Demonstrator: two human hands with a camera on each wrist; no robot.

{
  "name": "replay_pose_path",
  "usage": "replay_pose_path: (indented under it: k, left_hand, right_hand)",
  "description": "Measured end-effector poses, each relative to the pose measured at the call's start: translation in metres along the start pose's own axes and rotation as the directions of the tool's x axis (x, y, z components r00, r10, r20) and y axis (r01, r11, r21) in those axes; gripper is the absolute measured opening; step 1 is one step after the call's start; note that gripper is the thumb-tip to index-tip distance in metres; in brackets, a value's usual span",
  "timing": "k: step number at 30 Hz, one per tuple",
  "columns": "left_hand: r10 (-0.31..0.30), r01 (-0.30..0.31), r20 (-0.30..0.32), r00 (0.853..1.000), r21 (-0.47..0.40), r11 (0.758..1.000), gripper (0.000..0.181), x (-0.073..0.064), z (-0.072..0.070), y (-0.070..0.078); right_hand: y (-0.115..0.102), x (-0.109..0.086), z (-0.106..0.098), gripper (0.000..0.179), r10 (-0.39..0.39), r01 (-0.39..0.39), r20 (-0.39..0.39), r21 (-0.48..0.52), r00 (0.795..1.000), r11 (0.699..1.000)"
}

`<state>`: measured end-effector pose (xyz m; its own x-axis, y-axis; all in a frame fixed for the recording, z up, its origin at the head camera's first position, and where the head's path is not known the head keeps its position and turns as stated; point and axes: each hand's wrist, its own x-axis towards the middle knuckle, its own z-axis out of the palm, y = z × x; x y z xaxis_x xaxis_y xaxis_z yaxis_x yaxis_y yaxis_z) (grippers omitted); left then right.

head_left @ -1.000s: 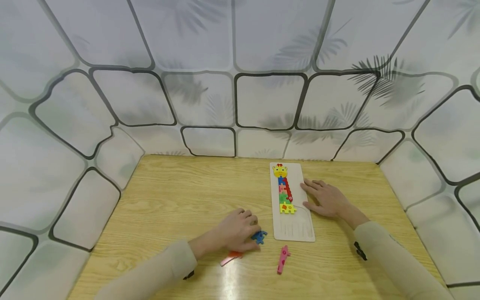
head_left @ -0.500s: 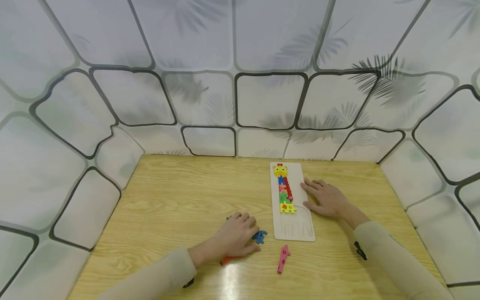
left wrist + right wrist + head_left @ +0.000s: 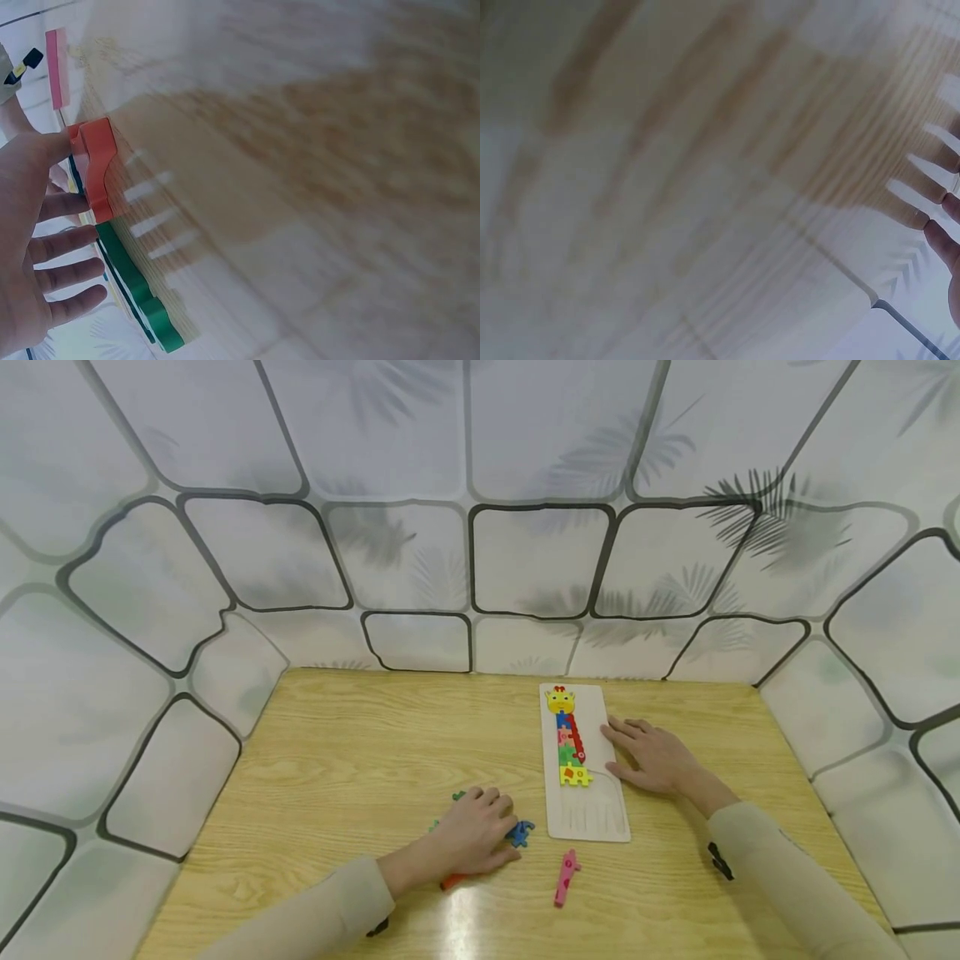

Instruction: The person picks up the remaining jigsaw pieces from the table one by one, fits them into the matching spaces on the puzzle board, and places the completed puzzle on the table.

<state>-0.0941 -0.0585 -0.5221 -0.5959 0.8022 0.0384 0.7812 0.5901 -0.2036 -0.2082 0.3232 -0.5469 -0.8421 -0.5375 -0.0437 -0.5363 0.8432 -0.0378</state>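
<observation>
In the head view my left hand (image 3: 472,831) hovers low over loose puzzle pieces, fingers spread, and hides part of them. A blue piece (image 3: 520,833) shows by its fingertips; whether they touch it, I cannot tell. An orange piece (image 3: 453,882) pokes out below the palm, and a green piece (image 3: 459,796) beyond the knuckles. The left wrist view shows straight fingers behind the orange piece (image 3: 99,169) and the green piece (image 3: 139,289). My right hand (image 3: 651,757) rests at the right edge of a pale puzzle board (image 3: 588,827), holding a partly filled giraffe.
A pink piece (image 3: 567,878) lies on the wooden table (image 3: 360,735) in front of the board. The board's lower part has bare recesses. Padded-looking patterned walls (image 3: 420,560) enclose the table at the back and both sides.
My left hand has shifted slightly left and lower over the pieces. Green pieces now show at its far side, and less of the orange piece is visible. My right hand has stayed still.
</observation>
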Motion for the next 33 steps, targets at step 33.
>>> replay_pose_path:
  k: [33]
  left_hand:
    - [0.005, -0.007, -0.023, 1.000, -0.074, 0.997, 0.039, 0.011, 0.002, -0.003]
  right_hand:
    - [0.001, -0.001, -0.002, 0.074, -0.021, 0.021, -0.019, -0.001, 1.000, 1.000]
